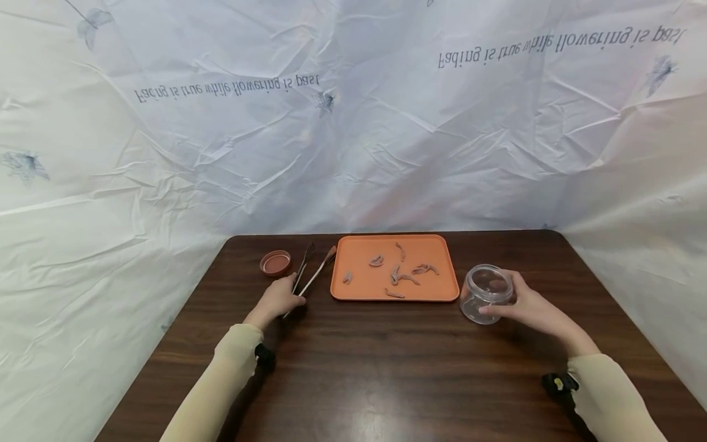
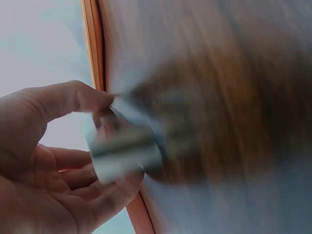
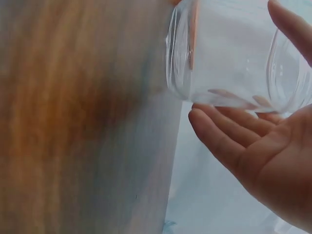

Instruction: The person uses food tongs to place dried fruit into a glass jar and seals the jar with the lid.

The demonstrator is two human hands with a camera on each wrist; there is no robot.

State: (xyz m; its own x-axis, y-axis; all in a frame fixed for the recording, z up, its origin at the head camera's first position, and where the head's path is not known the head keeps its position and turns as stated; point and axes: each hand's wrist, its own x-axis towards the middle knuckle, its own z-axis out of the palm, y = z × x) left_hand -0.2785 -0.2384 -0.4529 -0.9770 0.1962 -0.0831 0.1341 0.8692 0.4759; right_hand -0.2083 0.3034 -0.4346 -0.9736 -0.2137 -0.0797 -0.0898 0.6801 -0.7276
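Observation:
In the head view my left hand (image 1: 278,299) holds metal tongs (image 1: 312,279) between thumb and fingers, left of the tray. Their two arms are spread apart and point away toward the back edge. The left wrist view shows the tongs (image 2: 127,153) blurred inside the fingers. My right hand (image 1: 533,310) grips a clear, lidless jar (image 1: 479,310) from its right side, thumb across the front. In the right wrist view the jar (image 3: 229,53) has fingers along one side and the thumb on the other. Nothing shows inside the jar.
An orange tray (image 1: 359,291) lies at the back middle, between the hands. Several small brownish, wrinkled pieces (image 1: 405,278) are scattered on it. A reddish-brown round lid (image 1: 275,263) rests on the dark wooden table (image 1: 364,362) at the back left. White printed cloth (image 1: 381,141) hangs behind.

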